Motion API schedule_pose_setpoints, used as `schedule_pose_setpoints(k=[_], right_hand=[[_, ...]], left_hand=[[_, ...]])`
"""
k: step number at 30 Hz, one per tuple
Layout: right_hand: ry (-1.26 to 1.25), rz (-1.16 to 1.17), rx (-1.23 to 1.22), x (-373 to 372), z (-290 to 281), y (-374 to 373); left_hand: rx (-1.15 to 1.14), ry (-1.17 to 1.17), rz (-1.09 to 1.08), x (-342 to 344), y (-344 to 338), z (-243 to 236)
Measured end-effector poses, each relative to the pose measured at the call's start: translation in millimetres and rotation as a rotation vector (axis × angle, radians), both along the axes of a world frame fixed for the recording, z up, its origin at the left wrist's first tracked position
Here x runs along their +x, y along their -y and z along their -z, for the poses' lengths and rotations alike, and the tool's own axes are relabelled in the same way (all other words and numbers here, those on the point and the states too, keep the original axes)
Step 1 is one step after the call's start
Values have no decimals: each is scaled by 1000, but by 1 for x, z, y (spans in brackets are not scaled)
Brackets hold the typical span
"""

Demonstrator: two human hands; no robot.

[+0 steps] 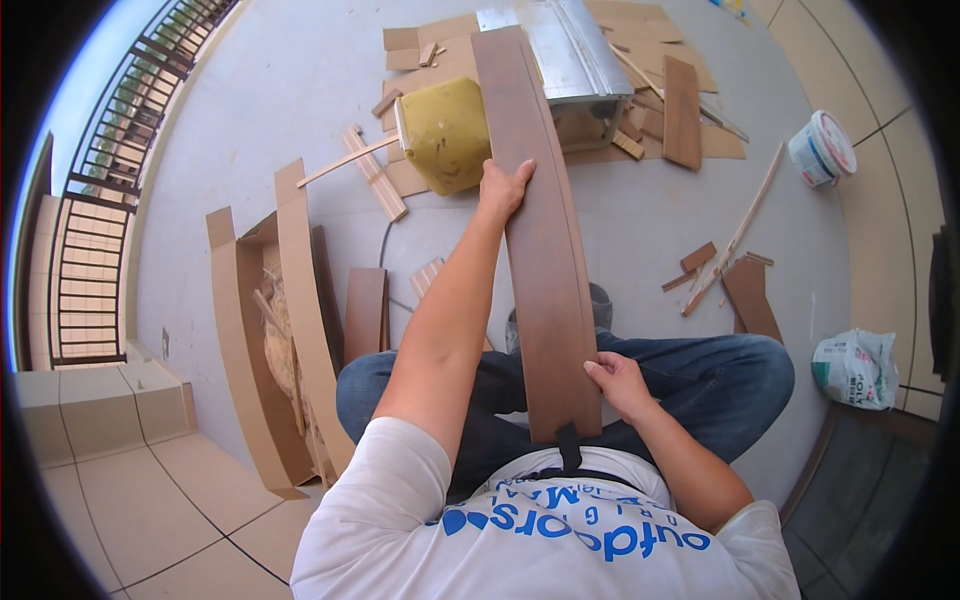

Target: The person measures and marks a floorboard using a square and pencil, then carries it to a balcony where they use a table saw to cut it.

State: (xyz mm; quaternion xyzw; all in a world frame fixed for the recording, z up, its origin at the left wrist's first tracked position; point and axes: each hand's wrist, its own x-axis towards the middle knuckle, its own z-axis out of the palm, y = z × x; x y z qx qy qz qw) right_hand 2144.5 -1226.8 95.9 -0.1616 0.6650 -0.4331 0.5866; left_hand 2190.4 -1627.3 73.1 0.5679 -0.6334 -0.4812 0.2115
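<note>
A long brown wooden plank (545, 265) stretches away from my lap, its near end close to my waist and its far end beside a silver metal-topped box (575, 50). My left hand (507, 188) is closed on the plank's left edge, around mid-length, with the thumb on the top face. Lower down, my right hand (618, 386) pinches the right edge near the close end, thumb on top and fingers mostly hidden. A dirty yellow plastic container (447, 137) lies just left of the plank's far half.
A long cardboard box (295, 340) holding sawdust and scraps lies at left. Board offcuts (750, 295) and a thin wood strip (735, 235) lie at right. Farther right are a white bucket (822, 150) and a plastic bag (855, 370). Flattened cardboard (430, 60) lies under the metal-topped box.
</note>
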Motion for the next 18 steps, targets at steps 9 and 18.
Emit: schedule_pose_setpoints(k=[9,18], right_hand=[[-47,-15,-37,0,6,-13],[-15,-44,-15,6,-2,-20]], left_hand=[[-88,38,-1,0,-8,8],[-121,11,8,8,-13,8]])
